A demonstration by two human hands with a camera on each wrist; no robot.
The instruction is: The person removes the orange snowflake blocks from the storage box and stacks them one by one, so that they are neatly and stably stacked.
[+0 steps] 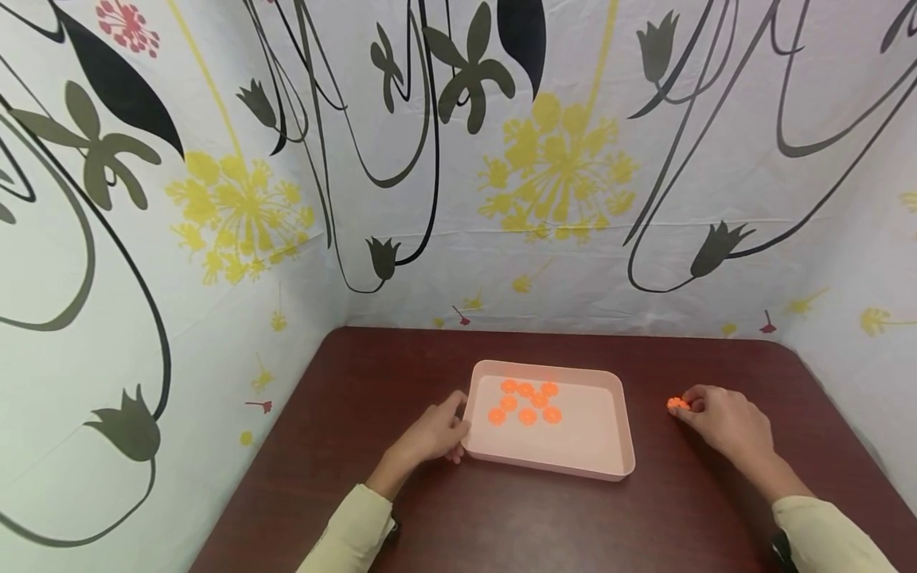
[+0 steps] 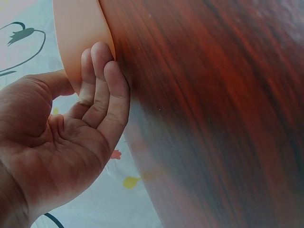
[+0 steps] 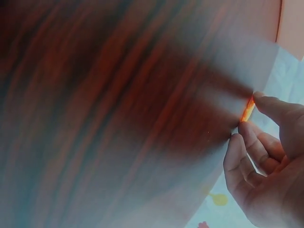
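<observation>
A shallow pale pink tray (image 1: 595,430) rests on the table, with several small orange scalloped discs (image 1: 527,416) lying flat in its left half. At the tray's left end my left hand (image 1: 434,430) grips the wall. The left wrist view shows that hand (image 2: 71,137) with its fingers against the outside of the tray wall (image 2: 83,28), the thumb tip hidden behind it. To the right of the tray, my right hand (image 1: 734,420) pinches another orange disc (image 1: 677,404). In the right wrist view this disc (image 3: 247,109) stands edge-on between thumb and fingertip.
The dark reddish-brown table (image 1: 544,525) extends around the tray. White cloth with a floral print (image 1: 573,286) hangs behind the table and along its sides. Pale sleeves (image 1: 351,525) cover both forearms.
</observation>
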